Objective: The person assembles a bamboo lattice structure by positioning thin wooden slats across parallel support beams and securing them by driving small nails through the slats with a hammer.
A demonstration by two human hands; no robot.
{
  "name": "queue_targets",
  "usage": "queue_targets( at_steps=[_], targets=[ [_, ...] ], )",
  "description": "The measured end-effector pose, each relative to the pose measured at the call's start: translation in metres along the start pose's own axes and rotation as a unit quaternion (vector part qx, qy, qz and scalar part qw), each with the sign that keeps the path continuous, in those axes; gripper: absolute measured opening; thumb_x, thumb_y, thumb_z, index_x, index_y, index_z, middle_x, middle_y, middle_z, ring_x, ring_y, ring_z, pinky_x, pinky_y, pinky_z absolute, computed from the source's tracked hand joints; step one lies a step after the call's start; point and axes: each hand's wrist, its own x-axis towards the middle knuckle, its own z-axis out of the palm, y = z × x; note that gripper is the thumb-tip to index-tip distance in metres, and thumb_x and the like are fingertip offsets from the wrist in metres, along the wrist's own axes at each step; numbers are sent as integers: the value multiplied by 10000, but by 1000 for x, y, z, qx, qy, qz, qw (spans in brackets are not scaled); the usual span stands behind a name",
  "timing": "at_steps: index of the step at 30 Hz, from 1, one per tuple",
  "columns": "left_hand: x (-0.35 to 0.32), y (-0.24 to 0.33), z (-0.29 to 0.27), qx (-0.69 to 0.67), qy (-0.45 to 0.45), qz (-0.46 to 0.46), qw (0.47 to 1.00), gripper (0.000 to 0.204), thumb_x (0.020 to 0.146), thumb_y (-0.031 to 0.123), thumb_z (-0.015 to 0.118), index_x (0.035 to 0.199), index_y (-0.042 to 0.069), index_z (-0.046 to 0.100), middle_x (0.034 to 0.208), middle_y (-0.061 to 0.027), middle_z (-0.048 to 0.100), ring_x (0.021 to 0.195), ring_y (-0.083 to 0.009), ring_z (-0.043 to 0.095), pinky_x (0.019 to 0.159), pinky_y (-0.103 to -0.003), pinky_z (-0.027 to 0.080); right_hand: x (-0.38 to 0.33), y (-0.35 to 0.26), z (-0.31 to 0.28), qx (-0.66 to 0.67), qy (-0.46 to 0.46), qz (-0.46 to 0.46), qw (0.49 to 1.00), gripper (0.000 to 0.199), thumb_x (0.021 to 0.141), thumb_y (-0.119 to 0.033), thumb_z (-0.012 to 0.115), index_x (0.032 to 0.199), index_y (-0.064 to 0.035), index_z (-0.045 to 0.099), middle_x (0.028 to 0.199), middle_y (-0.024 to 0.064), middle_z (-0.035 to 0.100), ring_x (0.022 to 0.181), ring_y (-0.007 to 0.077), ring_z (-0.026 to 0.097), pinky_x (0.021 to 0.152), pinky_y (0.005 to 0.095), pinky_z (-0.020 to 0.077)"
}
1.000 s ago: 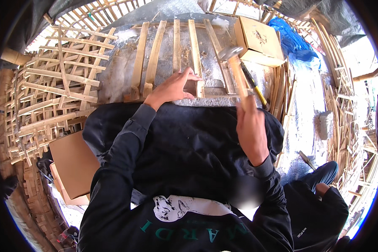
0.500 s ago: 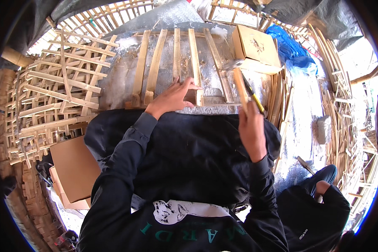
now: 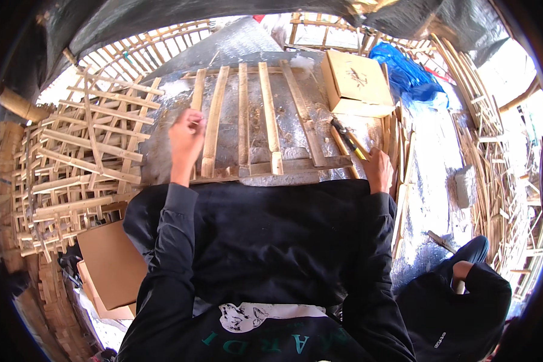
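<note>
My left hand [image 3: 188, 139] is raised over the leftmost bamboo slat [image 3: 198, 90], its fingers curled together. Whether something small sits in them I cannot make out. Lower right, my right hand [image 3: 379, 170] closes on the yellow handle end of black-headed pliers [image 3: 359, 149]. Beside them lies a hammer's wooden handle [image 3: 346, 152]; its head is hidden. Between my hands several slats lie spaced side by side, including a middle slat [image 3: 244, 114]. Their near ends rest on a crosswise bamboo strip [image 3: 295, 166] close to my lap.
Stacked bamboo lattices [image 3: 84, 139] fill the left side. A cardboard box [image 3: 357, 84] and blue plastic sheet [image 3: 407, 72] stand at the far right. Loose bamboo strips [image 3: 479, 163] lie farther right. Another person [image 3: 458, 308] sits at the lower right; a brown cardboard box [image 3: 111, 259] is lower left.
My right hand has let go of the hammer, now lying down, and grips the pliers. My left hand has left the slats' near ends and moved left. The view has shifted slightly.
</note>
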Motion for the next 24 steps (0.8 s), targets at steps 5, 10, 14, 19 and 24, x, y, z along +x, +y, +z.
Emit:
queue_targets(
  at_steps=[5, 10, 14, 19, 24],
  targets=[
    [14, -61, -11, 198, 57, 32, 978, 387, 949, 296, 794, 1210, 38, 670, 1167, -196, 757, 1110, -351, 741, 966, -471, 568, 14, 15, 25, 19, -21, 11, 1000, 237, 899, -150, 765, 1103, -38, 720, 1090, 238, 764, 1117, 434, 709, 937, 520, 561],
    [11, -100, -8, 295, -51, -135, 944, 834, 963, 546, 723, 1495, -56, 500, 1463, -322, 603, 1383, -435, 588, 1157, -489, 469, 54, 37, 72, -43, 89, -13, 995, 195, 887, -79, 722, 1080, -63, 702, 1095, 192, 744, 1135, 406, 695, 1011, 596, 500],
    [16, -95, -2, 253, -149, -211, 932, 1090, 978, 640, 661, 1593, -188, 309, 1576, -375, 491, 1491, -463, 486, 1240, -476, 402, 131, 24, 55, 125, 81, -111, 983, 138, 891, -40, 712, 1018, -76, 751, 1036, 206, 751, 955, 380, 746, 867, 536, 582],
    [19, -133, -10, 220, -152, -195, 944, 849, 980, 590, 681, 1410, -134, 569, 1413, -366, 633, 1368, -481, 594, 1143, -505, 475, 238, -38, 55, 169, 190, -243, 936, 98, 838, 39, 659, 820, -36, 720, 809, 215, 726, 794, 397, 720, 707, 487, 578],
    [8, -117, -2, 153, -120, -202, 960, 665, 999, 531, 685, 1261, -78, 641, 1244, -339, 714, 1242, -480, 663, 1025, -518, 518, 328, -37, 71, 95, 184, -225, 952, 35, 812, 8, 689, 800, -11, 715, 754, 222, 719, 782, 427, 728, 709, 507, 578]
  ],
)
